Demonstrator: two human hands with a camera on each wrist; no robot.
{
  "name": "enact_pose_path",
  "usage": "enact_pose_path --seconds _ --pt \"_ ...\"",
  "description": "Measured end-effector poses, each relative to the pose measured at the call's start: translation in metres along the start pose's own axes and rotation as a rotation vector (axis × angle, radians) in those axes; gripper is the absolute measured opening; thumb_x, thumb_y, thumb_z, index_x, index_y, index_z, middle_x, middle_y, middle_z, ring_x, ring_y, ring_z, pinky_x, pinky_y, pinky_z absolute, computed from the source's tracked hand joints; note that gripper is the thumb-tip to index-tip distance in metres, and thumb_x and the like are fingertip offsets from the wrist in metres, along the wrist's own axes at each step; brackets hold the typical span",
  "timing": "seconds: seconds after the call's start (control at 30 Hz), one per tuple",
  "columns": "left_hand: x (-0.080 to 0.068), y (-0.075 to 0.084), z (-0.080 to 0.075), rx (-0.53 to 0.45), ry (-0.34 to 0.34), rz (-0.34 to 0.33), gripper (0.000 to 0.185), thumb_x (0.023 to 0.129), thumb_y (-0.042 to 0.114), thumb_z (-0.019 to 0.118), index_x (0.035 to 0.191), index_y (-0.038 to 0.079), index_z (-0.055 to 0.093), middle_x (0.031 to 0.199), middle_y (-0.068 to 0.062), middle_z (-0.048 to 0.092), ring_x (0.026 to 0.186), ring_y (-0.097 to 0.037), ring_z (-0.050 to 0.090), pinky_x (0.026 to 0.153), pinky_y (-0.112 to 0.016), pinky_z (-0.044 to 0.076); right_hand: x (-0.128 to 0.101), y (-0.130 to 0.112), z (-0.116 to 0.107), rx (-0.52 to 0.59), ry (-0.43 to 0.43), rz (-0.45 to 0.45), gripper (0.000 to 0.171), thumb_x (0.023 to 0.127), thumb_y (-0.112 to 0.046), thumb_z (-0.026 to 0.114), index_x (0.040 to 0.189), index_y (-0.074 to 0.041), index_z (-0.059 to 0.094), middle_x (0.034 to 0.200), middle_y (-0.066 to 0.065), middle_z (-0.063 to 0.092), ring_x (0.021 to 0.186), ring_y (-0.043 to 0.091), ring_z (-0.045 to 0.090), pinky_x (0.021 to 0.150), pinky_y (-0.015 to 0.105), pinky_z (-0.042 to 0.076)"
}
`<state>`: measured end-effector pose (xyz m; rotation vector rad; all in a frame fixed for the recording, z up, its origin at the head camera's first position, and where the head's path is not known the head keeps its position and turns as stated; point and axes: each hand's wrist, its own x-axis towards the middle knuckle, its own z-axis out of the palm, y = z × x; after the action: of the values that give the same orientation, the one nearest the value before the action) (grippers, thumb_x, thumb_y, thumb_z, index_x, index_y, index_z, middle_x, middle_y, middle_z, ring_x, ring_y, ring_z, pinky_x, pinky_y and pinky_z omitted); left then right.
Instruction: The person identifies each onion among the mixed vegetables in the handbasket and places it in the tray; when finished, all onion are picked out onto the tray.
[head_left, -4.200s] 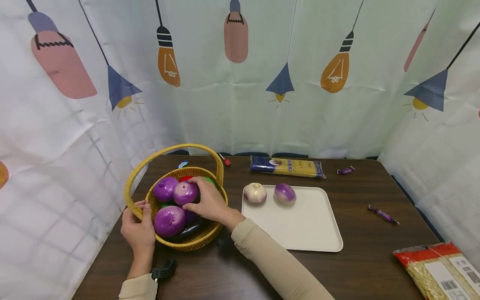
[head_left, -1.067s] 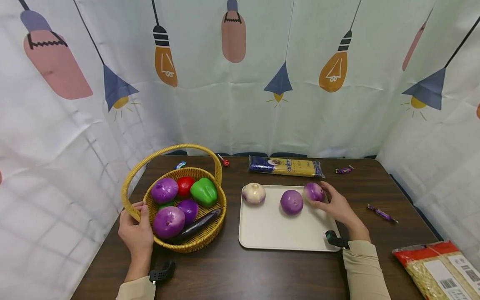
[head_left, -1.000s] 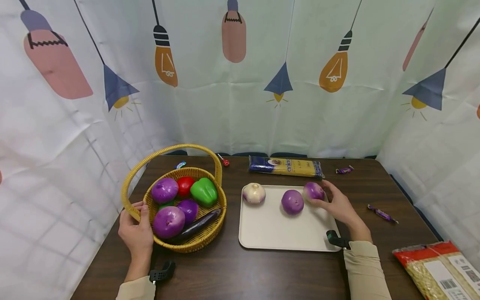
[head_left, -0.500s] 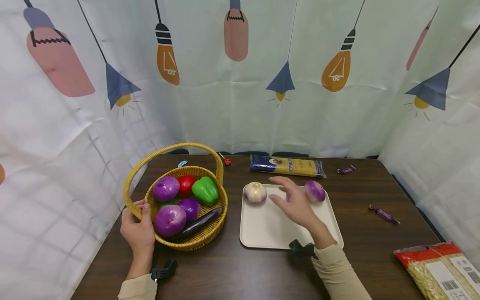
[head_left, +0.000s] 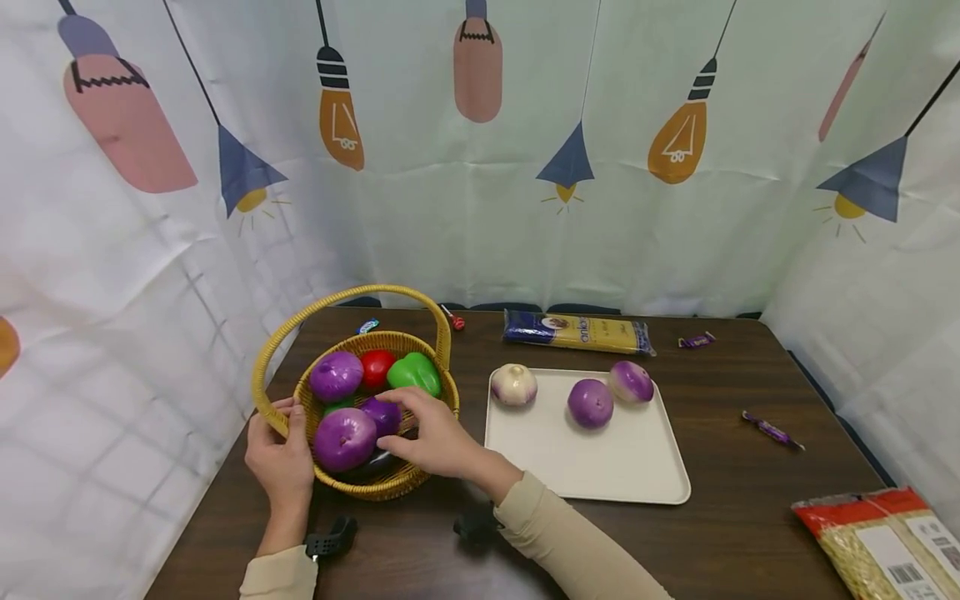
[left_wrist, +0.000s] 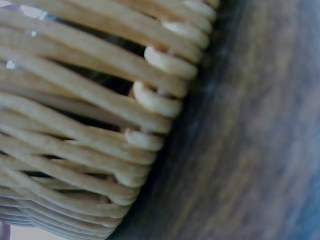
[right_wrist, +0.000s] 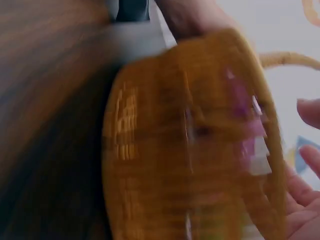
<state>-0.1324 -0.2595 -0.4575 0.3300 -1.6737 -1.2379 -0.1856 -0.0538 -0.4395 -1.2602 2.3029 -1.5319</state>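
My left hand (head_left: 281, 454) grips the rim of the yellow wicker basket (head_left: 386, 490) at its left, beside the foot of the handle. My right hand (head_left: 438, 437) reaches over the basket's right side, thumb and fingers spread about a small purple onion (head_left: 381, 414); whether they touch it I cannot tell. Also in the basket lie a large purple onion (head_left: 345, 439), another purple onion (head_left: 336, 377), a red tomato-like piece (head_left: 377, 367), a green bell pepper (head_left: 416, 373) and an eggplant (head_left: 367, 468), partly covered. The right wrist view shows the basket's side (right_wrist: 190, 150), blurred.
A white tray (head_left: 585, 475) at right bears a garlic bulb (head_left: 514, 385), a round purple onion (head_left: 590, 403) and a purple-and-white onion (head_left: 631, 382). Behind it lies a spaghetti packet (head_left: 577, 332). Wrapped candies (head_left: 772, 431) and a red-topped bag (head_left: 881, 537) lie farther right.
My right hand has let go of the purple-and-white onion on the tray and moved left over the basket. Compared with the oldest frame, the tray bears one more onion. My left hand stays at the rim.
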Motion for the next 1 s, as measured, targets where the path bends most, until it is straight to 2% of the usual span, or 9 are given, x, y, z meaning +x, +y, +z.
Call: enact_pose_path --seconds 0.13,0.33,0.47,0.57,0.7,0.83,1.0 --pt "0.0 0.0 0.0 0.002 -0.01 -0.011 0.016 0.089 0.0 0.066 0.091 -0.016 0.062 0.1 -0.027 0.061 0.091 -0.001 0.059 0.078 -0.015 0.043 0.016 -0.005 0.022 -0.104 -0.09 0.009 0.065 0.088 -0.03 0.072 0.144 -0.015 0.044 0.142 0.002 0.047 0.12 0.01 0.052 0.093 0.02 0.046" --pt "-0.001 0.0 0.0 0.004 -0.013 -0.007 0.016 0.089 0.0 0.065 0.091 -0.016 0.062 0.1 -0.028 0.061 0.09 -0.001 0.059 0.077 -0.014 0.044 0.031 -0.009 0.038 -0.254 -0.21 0.028 0.078 0.084 -0.035 0.076 0.151 -0.025 0.037 0.147 -0.001 0.043 0.126 0.011 0.048 0.097 0.024 0.043" --pt "-0.001 0.0 0.0 0.002 -0.009 0.004 0.016 0.089 -0.001 0.065 0.09 -0.017 0.062 0.1 -0.029 0.06 0.09 -0.002 0.059 0.077 -0.014 0.043 0.033 -0.01 0.041 -0.299 -0.229 0.067 0.083 0.081 -0.037 0.079 0.151 -0.028 0.035 0.143 -0.001 0.044 0.124 0.011 0.049 0.096 0.026 0.045" --pt "-0.002 0.0 0.001 -0.004 -0.009 0.003 0.016 0.088 -0.002 0.066 0.09 -0.017 0.062 0.1 -0.029 0.06 0.091 -0.002 0.058 0.077 -0.014 0.043 0.028 -0.011 0.041 -0.307 -0.16 0.097 0.085 0.078 -0.039 0.081 0.15 -0.029 0.036 0.137 -0.001 0.045 0.119 0.011 0.051 0.094 0.027 0.047" --pt "-0.003 0.001 0.002 -0.01 -0.007 0.016 0.015 0.087 -0.003 0.066 0.088 -0.018 0.062 0.098 -0.029 0.061 0.09 -0.002 0.058 0.077 -0.015 0.042 0.014 -0.014 0.034 -0.212 -0.008 0.116 0.083 0.076 -0.041 0.082 0.146 -0.029 0.039 0.131 -0.002 0.044 0.114 0.01 0.052 0.093 0.028 0.048" --pt "-0.002 0.003 0.003 -0.026 0.01 0.038 0.015 0.086 -0.004 0.066 0.087 -0.018 0.061 0.096 -0.028 0.061 0.09 -0.002 0.059 0.078 -0.016 0.042 -0.003 -0.016 0.016 -0.093 0.089 0.1 0.082 0.076 -0.04 0.082 0.146 -0.03 0.039 0.131 -0.003 0.044 0.113 0.01 0.053 0.093 0.03 0.048" --pt "-0.001 0.004 0.002 -0.022 0.026 0.04 0.015 0.087 -0.004 0.067 0.088 -0.018 0.062 0.095 -0.027 0.062 0.089 -0.002 0.058 0.079 -0.015 0.041 -0.026 -0.012 -0.01 -0.037 0.182 0.068 0.08 0.077 -0.036 0.082 0.145 -0.031 0.039 0.134 -0.002 0.045 0.117 0.013 0.053 0.094 0.033 0.049"
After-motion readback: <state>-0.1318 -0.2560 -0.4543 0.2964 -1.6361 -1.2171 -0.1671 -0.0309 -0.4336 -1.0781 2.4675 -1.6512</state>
